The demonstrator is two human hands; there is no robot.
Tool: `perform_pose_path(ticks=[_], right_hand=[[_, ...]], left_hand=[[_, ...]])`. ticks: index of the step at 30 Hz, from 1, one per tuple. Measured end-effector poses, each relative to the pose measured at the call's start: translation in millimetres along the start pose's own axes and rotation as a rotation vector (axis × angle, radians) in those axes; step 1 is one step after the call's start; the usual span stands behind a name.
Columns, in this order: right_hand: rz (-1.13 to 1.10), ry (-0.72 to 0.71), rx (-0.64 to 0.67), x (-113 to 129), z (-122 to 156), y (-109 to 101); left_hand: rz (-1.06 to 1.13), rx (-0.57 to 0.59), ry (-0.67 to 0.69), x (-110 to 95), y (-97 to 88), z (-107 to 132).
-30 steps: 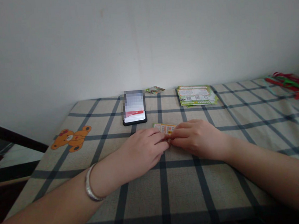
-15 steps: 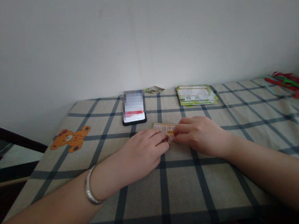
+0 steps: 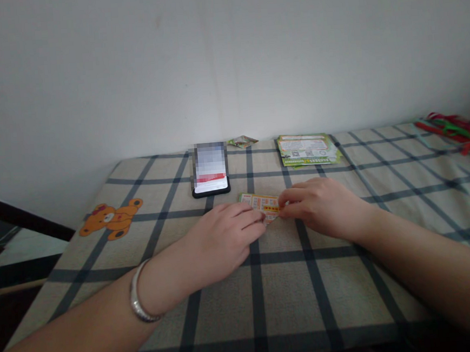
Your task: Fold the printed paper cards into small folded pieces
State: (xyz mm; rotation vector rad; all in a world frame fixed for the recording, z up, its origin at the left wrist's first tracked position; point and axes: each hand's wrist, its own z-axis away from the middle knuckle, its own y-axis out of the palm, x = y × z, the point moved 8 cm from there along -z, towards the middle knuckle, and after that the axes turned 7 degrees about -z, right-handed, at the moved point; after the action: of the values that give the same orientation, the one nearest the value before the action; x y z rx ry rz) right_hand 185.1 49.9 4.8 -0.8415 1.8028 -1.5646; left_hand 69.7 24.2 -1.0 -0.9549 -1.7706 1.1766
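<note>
A small piece of printed paper, orange and white with a green edge, lies on the checked cloth between my hands and looks folded. My left hand, with a silver bangle at the wrist, grips its near left side with bent fingers. At its right corner my right hand pinches the paper between thumb and fingers. The fingers cover much of both sides of the paper, so its full shape is hidden.
A phone with a lit, partly blurred screen stands behind my hands. Near the wall are a small folded paper piece and a stack of green-edged leaflets. Red and green straps lie at far right; a bear picture is at left.
My right hand has shifted slightly to the right along the paper, uncovering more of its printed face. My left hand has stayed almost in place.
</note>
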Motion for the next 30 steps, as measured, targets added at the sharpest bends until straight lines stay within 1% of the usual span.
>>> perform_pose_path(ticks=[4, 9, 15, 20, 25, 30], right_hand=[[0.003, 0.019, 0.006, -5.1, 1.9, 0.2], [0.001, 0.031, 0.009, -8.1, 3.3, -1.5], [-0.011, 0.036, 0.020, -10.6, 5.6, -1.0], [-0.045, 0.055, -0.008, -13.8, 7.5, -3.7], [-0.075, 0.050, -0.028, -15.4, 9.4, -5.9], [-0.151, 0.041, -0.053, -19.3, 10.5, -5.0]], left_hand=[[-0.001, 0.001, -0.006, 0.1, 0.3, 0.5], [0.013, 0.031, -0.024, 2.1, 2.1, 0.9], [0.032, 0.017, -0.030, 3.6, 0.3, 0.9], [0.057, 0.011, -0.009, 3.3, -0.5, 0.0], [0.059, 0.034, -0.023, 5.1, 1.8, 0.9], [0.048, 0.015, -0.016, 3.7, -2.3, -0.4]])
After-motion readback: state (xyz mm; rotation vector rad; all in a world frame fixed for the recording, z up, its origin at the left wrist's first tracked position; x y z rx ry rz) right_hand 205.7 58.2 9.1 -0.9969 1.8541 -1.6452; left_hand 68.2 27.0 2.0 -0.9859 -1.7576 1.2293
